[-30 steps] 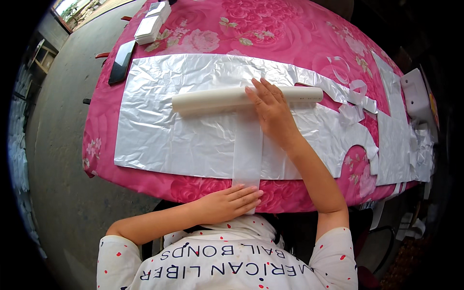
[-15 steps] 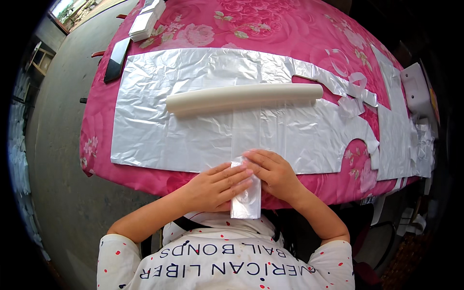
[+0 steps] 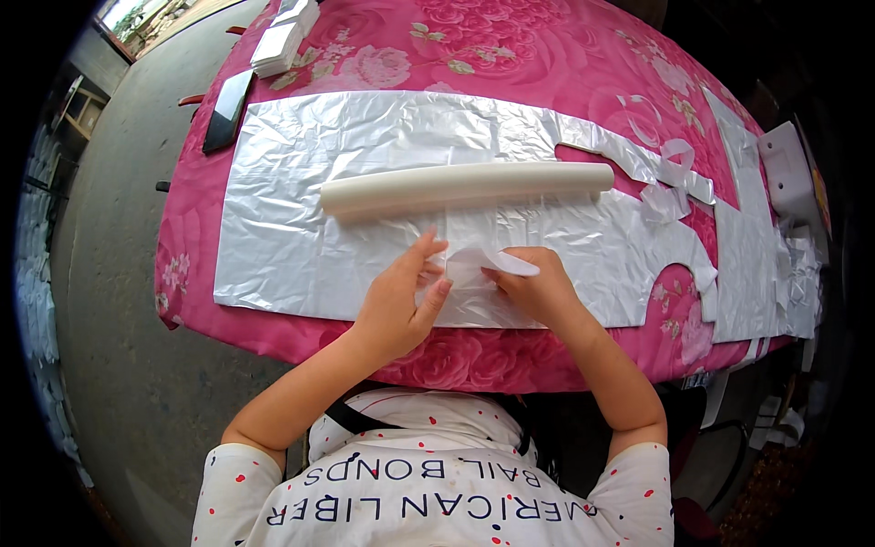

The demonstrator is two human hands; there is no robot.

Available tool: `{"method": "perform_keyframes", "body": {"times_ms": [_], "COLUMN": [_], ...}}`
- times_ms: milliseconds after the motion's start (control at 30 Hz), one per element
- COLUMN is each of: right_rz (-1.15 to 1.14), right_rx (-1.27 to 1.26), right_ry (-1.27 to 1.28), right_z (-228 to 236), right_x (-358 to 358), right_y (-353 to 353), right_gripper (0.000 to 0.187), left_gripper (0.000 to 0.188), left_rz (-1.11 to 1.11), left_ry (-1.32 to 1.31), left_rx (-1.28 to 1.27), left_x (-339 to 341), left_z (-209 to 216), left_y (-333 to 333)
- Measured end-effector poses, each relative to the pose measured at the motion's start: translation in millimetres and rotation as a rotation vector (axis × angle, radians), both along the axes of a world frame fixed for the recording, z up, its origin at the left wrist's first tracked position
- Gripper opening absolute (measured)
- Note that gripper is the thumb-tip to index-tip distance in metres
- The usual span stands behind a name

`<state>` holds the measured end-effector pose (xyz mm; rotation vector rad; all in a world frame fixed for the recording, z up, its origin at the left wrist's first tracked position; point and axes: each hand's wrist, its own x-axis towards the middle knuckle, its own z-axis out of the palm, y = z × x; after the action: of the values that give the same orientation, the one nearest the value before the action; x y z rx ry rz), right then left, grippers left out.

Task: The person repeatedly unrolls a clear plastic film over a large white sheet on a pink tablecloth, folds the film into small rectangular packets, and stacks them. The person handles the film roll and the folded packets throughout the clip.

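My right hand (image 3: pixel 538 284) pinches a folded clear plastic bag (image 3: pixel 472 261) that bends up and curls over beside its fingers. Just to the left, my left hand (image 3: pixel 399 296) is open, thumb and fingers apart, close to the bag's left edge; whether a fingertip touches it I cannot tell. Beneath both hands lies a flat silvery plastic vest bag (image 3: pixel 292 264), or a pile of them, with its cut-out handles to the right. A cream-coloured roll (image 3: pixel 465 188) rests across it, beyond my hands.
A pink floral cloth (image 3: pixel 365 68) covers the table. At the far left are a phone (image 3: pixel 228 111) and small white stacks (image 3: pixel 276 49). Plastic scraps (image 3: pixel 670 182) lie near the handles. More plastic bags (image 3: pixel 747 273) and a white box-like object (image 3: pixel 786 169) stand at the right edge.
Both hands have moved forward from the table's near edge onto the silvery plastic. The folded bag, earlier flat under my fingers, is now raised and curled in my right hand. My left hand has come off it.
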<state>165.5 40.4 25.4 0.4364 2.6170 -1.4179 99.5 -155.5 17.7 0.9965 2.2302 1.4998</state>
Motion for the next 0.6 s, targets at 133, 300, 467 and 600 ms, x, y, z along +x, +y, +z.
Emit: {"method": "perform_keyframes", "body": {"times_ms": [133,300,467,600], "right_rz": [-0.121,-0.124,-0.135,-0.030], "right_rx": [-0.160,-0.047,0.163,0.536], "right_ry": [-0.168,-0.076,0.080,0.490], "right_z": [3.1,3.5,7.5,-12.6], "right_x": [-7.7,-6.2,11.3,19.5], "right_y": [0.7,-4.2,-16.2,-7.7], "right_gripper": [0.021,0.023,0.030,0.038], "left_gripper": [0.060,0.072,0.074,0.072], "left_rz": [-0.109,-0.267,-0.226,-0.222], "left_ry": [0.369,0.576,0.620,0.574], "left_rx": [-0.046,-0.424,-0.524,-0.469], "left_x": [0.8,23.3,27.7,22.4], "left_z": [-6.3,-18.1,-21.6,-14.6], "left_y": [-6.6,8.1,8.9,11.0]}}
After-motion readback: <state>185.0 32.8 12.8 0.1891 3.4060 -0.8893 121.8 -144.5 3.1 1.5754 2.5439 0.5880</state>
